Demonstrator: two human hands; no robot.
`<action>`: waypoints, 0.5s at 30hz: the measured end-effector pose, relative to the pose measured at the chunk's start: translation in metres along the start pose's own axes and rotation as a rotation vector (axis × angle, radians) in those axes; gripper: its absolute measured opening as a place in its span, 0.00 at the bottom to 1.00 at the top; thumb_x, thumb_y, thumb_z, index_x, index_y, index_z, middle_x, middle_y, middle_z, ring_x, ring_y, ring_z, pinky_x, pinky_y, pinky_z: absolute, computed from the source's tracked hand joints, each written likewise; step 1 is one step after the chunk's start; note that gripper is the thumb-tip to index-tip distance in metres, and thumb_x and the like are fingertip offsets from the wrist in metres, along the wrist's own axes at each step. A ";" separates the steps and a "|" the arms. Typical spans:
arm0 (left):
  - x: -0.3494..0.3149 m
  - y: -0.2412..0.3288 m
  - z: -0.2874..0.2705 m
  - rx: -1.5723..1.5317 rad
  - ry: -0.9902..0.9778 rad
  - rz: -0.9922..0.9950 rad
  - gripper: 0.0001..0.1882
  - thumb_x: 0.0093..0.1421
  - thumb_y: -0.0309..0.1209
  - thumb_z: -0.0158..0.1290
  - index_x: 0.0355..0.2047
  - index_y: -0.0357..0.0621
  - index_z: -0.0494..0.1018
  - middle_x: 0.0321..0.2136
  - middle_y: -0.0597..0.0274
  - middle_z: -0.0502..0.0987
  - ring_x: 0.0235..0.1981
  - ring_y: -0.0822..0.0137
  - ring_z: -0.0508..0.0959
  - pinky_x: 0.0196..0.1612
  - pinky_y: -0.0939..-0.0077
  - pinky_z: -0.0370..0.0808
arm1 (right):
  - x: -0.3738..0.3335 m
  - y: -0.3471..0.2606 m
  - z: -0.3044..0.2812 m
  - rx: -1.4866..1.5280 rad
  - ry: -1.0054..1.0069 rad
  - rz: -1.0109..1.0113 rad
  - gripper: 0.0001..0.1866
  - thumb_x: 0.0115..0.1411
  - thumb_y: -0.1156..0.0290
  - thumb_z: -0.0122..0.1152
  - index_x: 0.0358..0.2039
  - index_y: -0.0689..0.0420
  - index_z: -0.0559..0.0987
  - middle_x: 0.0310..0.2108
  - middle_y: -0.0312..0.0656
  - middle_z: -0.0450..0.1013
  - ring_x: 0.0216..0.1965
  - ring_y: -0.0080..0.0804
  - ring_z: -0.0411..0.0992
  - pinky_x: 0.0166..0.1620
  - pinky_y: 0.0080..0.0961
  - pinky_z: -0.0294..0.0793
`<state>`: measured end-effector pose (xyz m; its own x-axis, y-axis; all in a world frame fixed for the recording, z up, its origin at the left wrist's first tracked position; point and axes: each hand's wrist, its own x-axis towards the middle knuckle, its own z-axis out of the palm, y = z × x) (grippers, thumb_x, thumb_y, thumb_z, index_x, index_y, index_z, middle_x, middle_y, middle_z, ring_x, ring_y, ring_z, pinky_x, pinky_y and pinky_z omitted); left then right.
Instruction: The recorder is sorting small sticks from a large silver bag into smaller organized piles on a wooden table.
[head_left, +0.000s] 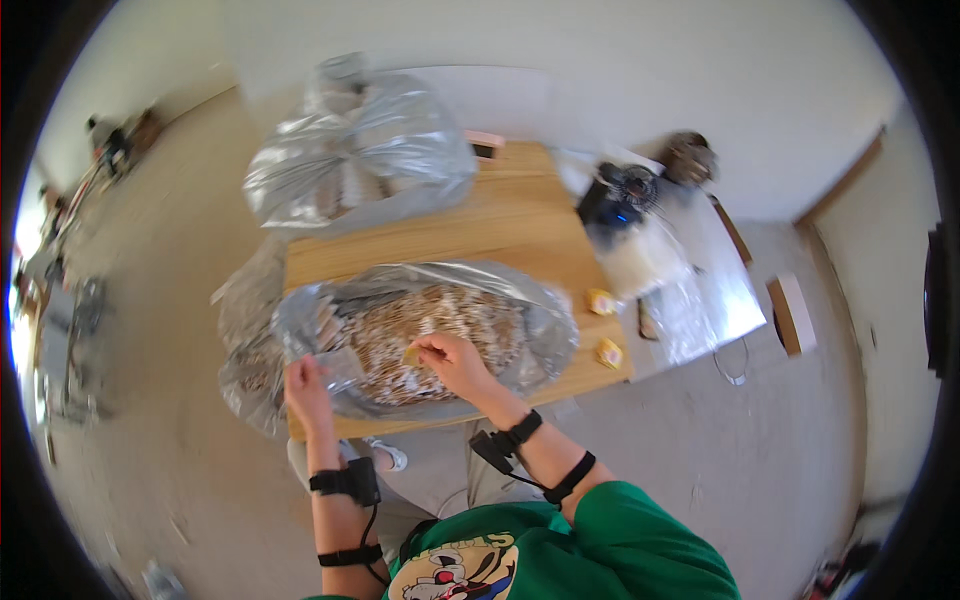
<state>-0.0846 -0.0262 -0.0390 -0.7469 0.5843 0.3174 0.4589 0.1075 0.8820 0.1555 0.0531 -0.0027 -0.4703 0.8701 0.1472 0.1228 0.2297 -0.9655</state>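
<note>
Between fingers (pixel 430 341) of the right hand (pixel 457 368), held a small yellow piece (pixel 411 356), pinched at the tips, above the middle of an open grey plastic bag (pixel 556 330). Had the left hand (pixel 308 388) at the bag's near left side, bent close beside some clear film (pixel 343 366); could not tell about a firm grip on it. Saw the bag lying on the wooden worktop (pixel 520 210), spread wide and filled with many small brown and white pieces (pixel 470 320). Noticed a second, bulging grey bag (pixel 420 130) toward the far left of the worktop, with a dark, pink-edged object (pixel 485 150) just to its right. Spotted two yellow packets (pixel 600 302) near the right edge, apart from each other. Wore black straps (pixel 522 428) on both forearms and a green shirt (pixel 640 550). Had a white side table (pixel 738 290) to the right, bearing a black, blue-lit, fan-like device (pixel 632 190), a brown bundle (pixel 690 157) and clear plastic (pixel 675 320), somewhat blurred. Found a white and brown box (pixel 790 315) on the floor (pixel 650 450) beyond
</note>
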 end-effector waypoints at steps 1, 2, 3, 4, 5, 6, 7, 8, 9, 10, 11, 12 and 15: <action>0.000 -0.002 0.002 -0.016 -0.043 0.019 0.13 0.60 0.33 0.49 0.21 0.39 0.68 0.16 0.66 0.71 0.17 0.75 0.65 0.22 0.77 0.62 | -0.011 -0.006 -0.022 0.011 0.079 -0.020 0.08 0.57 0.75 0.54 0.37 0.61 0.76 0.28 0.40 0.71 0.28 0.25 0.70 0.31 0.21 0.69; 0.000 -0.004 0.005 -0.087 -0.072 -0.085 0.14 0.61 0.34 0.48 0.21 0.41 0.67 0.16 0.66 0.72 0.15 0.77 0.63 0.20 0.79 0.60 | -0.023 -0.007 -0.050 0.108 0.159 0.054 0.08 0.57 0.76 0.54 0.38 0.60 0.76 0.28 0.37 0.71 0.28 0.23 0.69 0.31 0.19 0.68; 0.000 -0.001 0.012 -0.149 -0.096 -0.194 0.14 0.62 0.35 0.47 0.21 0.42 0.67 0.16 0.67 0.73 0.13 0.79 0.61 0.18 0.81 0.58 | -0.037 -0.005 -0.077 0.212 0.231 0.124 0.09 0.57 0.76 0.53 0.39 0.58 0.77 0.29 0.34 0.71 0.28 0.21 0.68 0.31 0.17 0.68; -0.002 0.010 0.023 -0.158 -0.133 -0.184 0.14 0.62 0.35 0.47 0.21 0.42 0.67 0.16 0.67 0.73 0.13 0.79 0.61 0.18 0.81 0.58 | -0.053 -0.002 -0.110 0.262 0.366 0.176 0.09 0.57 0.77 0.53 0.39 0.57 0.76 0.28 0.32 0.70 0.28 0.18 0.68 0.31 0.15 0.68; -0.006 0.021 0.024 -0.253 -0.152 -0.258 0.14 0.62 0.36 0.47 0.22 0.43 0.67 0.16 0.67 0.73 0.12 0.81 0.59 0.15 0.83 0.56 | -0.068 0.002 -0.138 0.314 0.481 0.219 0.10 0.57 0.78 0.53 0.40 0.56 0.76 0.26 0.30 0.69 0.27 0.16 0.67 0.30 0.13 0.67; -0.010 0.030 0.028 -0.338 -0.174 -0.333 0.14 0.63 0.37 0.46 0.22 0.44 0.67 0.17 0.67 0.74 0.10 0.82 0.57 0.13 0.85 0.53 | -0.081 0.017 -0.168 0.336 0.596 0.193 0.10 0.56 0.78 0.53 0.39 0.56 0.76 0.25 0.29 0.68 0.27 0.16 0.67 0.30 0.13 0.67; -0.013 0.036 0.036 -0.337 -0.193 -0.326 0.14 0.63 0.37 0.46 0.22 0.44 0.67 0.17 0.67 0.74 0.10 0.82 0.57 0.13 0.85 0.53 | -0.096 0.041 -0.198 0.356 0.713 0.166 0.10 0.56 0.78 0.53 0.39 0.55 0.75 0.24 0.28 0.68 0.27 0.15 0.66 0.29 0.13 0.66; -0.017 0.041 0.046 -0.339 -0.222 -0.320 0.14 0.63 0.37 0.46 0.22 0.45 0.66 0.16 0.67 0.74 0.10 0.83 0.56 0.12 0.86 0.51 | -0.113 0.073 -0.229 0.170 0.793 0.195 0.09 0.55 0.77 0.54 0.37 0.55 0.76 0.22 0.29 0.68 0.26 0.17 0.66 0.29 0.15 0.67; -0.021 0.046 0.055 -0.340 -0.248 -0.315 0.13 0.63 0.37 0.46 0.23 0.45 0.66 0.16 0.66 0.74 0.09 0.84 0.56 0.11 0.86 0.50 | -0.127 0.104 -0.253 -0.016 0.865 0.229 0.08 0.55 0.75 0.55 0.36 0.55 0.76 0.21 0.31 0.68 0.25 0.19 0.66 0.29 0.17 0.67; -0.025 0.050 0.063 -0.337 -0.261 -0.309 0.13 0.63 0.37 0.46 0.23 0.45 0.66 0.16 0.66 0.74 0.09 0.84 0.56 0.11 0.86 0.50 | -0.136 0.124 -0.265 -0.012 0.879 0.232 0.08 0.55 0.75 0.55 0.36 0.55 0.76 0.21 0.31 0.68 0.25 0.19 0.66 0.29 0.17 0.67; -0.031 0.056 0.070 -0.315 -0.304 -0.313 0.13 0.63 0.37 0.46 0.23 0.45 0.66 0.17 0.66 0.74 0.09 0.84 0.56 0.11 0.87 0.50 | -0.145 0.140 -0.274 -0.254 0.864 0.375 0.08 0.53 0.74 0.56 0.35 0.55 0.76 0.21 0.34 0.69 0.24 0.24 0.68 0.29 0.21 0.68; -0.038 0.064 0.077 -0.293 -0.347 -0.317 0.13 0.63 0.37 0.46 0.23 0.45 0.66 0.17 0.66 0.74 0.09 0.84 0.56 0.11 0.87 0.50 | -0.150 0.146 -0.278 -0.495 0.836 0.519 0.08 0.51 0.73 0.58 0.34 0.54 0.76 0.21 0.36 0.70 0.24 0.29 0.69 0.30 0.25 0.69; -0.057 0.089 0.095 -0.345 -0.449 -0.330 0.13 0.64 0.36 0.45 0.23 0.45 0.67 0.17 0.67 0.74 0.09 0.85 0.56 0.11 0.87 0.50 | -0.150 0.168 -0.274 -0.660 0.858 0.506 0.09 0.48 0.72 0.61 0.32 0.54 0.76 0.22 0.38 0.70 0.25 0.30 0.69 0.30 0.26 0.69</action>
<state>0.0443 0.0268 -0.0117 -0.5140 0.8520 -0.0993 0.0034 0.1177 0.9930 0.4865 0.0804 -0.1284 0.4669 0.8761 0.1198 0.6696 -0.2618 -0.6951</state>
